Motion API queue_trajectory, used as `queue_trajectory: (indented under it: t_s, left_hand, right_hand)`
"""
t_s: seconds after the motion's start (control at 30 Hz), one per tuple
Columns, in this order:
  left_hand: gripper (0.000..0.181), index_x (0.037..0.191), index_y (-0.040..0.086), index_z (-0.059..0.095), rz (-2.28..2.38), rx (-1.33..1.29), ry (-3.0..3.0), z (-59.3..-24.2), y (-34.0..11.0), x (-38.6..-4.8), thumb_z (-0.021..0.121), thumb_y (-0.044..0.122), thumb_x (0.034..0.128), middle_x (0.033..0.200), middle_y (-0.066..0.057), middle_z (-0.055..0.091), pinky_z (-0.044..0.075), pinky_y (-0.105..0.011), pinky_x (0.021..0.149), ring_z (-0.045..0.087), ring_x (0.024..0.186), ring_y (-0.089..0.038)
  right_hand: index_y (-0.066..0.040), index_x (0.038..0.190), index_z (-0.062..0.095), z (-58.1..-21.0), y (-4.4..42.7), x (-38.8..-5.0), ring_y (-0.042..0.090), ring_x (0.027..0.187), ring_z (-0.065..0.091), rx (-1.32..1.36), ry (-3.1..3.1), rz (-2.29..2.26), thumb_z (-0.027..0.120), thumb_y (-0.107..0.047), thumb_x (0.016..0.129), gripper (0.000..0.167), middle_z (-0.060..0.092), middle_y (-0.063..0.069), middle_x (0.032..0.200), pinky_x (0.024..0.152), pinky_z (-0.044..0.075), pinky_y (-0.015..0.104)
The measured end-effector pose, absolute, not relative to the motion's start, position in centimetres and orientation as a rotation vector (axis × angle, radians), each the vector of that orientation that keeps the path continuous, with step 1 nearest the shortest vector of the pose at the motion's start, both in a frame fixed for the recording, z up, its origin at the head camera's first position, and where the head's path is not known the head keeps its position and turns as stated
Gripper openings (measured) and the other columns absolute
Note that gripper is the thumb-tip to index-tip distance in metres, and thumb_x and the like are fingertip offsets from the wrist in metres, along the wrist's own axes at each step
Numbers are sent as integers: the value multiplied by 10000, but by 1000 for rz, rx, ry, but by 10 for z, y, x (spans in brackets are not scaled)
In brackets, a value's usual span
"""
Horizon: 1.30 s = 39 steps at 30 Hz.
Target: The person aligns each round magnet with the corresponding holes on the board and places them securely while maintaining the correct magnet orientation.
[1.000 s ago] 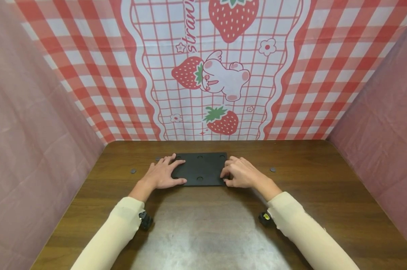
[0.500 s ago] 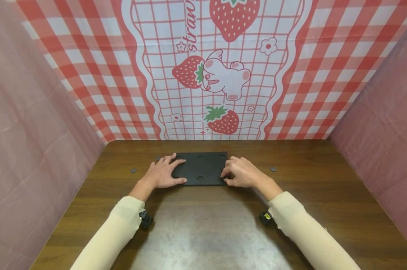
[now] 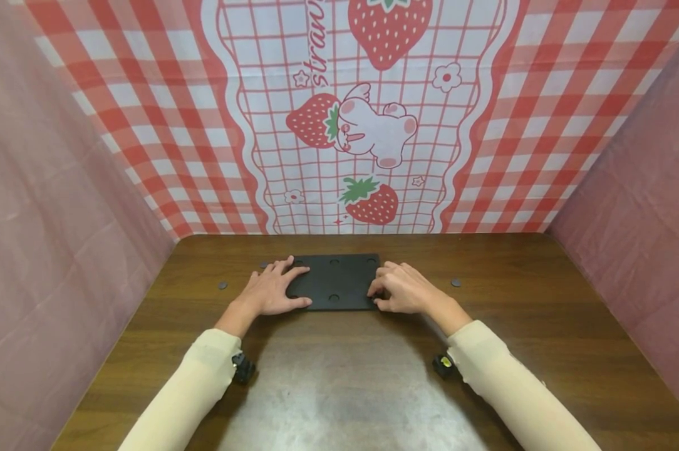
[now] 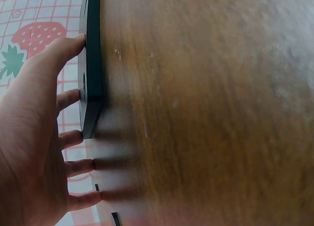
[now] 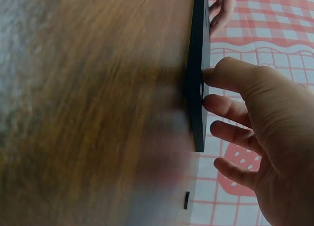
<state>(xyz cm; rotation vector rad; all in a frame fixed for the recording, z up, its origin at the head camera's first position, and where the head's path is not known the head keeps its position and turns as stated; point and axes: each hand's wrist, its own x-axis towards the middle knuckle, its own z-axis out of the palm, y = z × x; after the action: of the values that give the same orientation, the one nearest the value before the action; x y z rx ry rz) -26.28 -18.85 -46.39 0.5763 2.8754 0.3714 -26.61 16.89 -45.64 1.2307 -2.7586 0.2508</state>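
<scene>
A flat black rectangular board [image 3: 339,282] with round recesses lies on the table. My left hand [image 3: 269,292] rests across its left end, fingers spread; in the left wrist view the thumb [image 4: 68,48] touches the board's top. At the near right corner is my right hand [image 3: 400,288], fingers bent. The right wrist view has its thumb [image 5: 223,74] and index finger [image 5: 225,108] touching the board on either side of a recess, a small gap between them. Whether anything is pinched there is hidden.
Small dark grey discs lie on the wooden table [image 3: 339,376]: one left disc [image 3: 223,285], one right disc [image 3: 455,283], and another disc [image 3: 263,265] just behind the left fingers. A red checked cloth [image 3: 339,207] hangs along the back edge, pink cloths at both sides.
</scene>
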Motion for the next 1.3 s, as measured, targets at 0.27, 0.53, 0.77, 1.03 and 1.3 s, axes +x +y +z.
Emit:
queue_trajectory:
  t_s: [0.27, 0.53, 0.77, 1.03, 1.3]
  left_hand:
    - [852, 1754, 305, 414, 375, 577, 2876, -464, -188, -263, 670, 675, 1031, 1888, -191, 249, 307, -863, 1263, 328, 1700, -537]
    - [849, 1752, 308, 417, 375, 573, 2878, -465, -189, -263, 672, 677, 1031, 1889, -187, 249, 302, -868, 1263, 331, 1699, -537]
    - [855, 1753, 310, 417, 372, 569, 2876, -465, -188, -263, 673, 683, 1027, 1888, -187, 251, 305, -866, 1263, 332, 1699, -537]
    - [853, 1750, 307, 422, 371, 575, 2878, -464, -188, -263, 675, 678, 1025, 1885, -190, 260, 320, -856, 1260, 340, 1695, -537]
    - [852, 1752, 310, 419, 371, 577, 2881, -465, -188, -263, 672, 679, 1026, 1886, -186, 260, 321, -855, 1259, 341, 1696, -533]
  right_hand:
    - [-227, 1040, 893, -456, 169, -266, 170, 934, 650, 1230, -2745, 243, 895, -255, 925, 118, 744, -46, 956, 725, 473, 306]
    - [-222, 1032, 893, -452, 170, -265, 155, 888, 631, 1220, -2710, 288, 898, -261, 933, 106, 741, -41, 949, 691, 499, 286]
    - [-238, 1027, 890, -454, 176, -265, 181, 916, 657, 1168, -2715, 270, 897, -271, 923, 109, 752, -34, 970, 687, 520, 305]
    - [-217, 1029, 891, -453, 184, -264, 204, 932, 684, 1135, -2703, 250, 905, -254, 911, 124, 782, -9, 1001, 725, 553, 342]
    - [-210, 1016, 883, -458, 192, -265, 195, 936, 680, 1083, -2714, 233, 902, -241, 904, 117, 798, -13, 1011, 723, 540, 343]
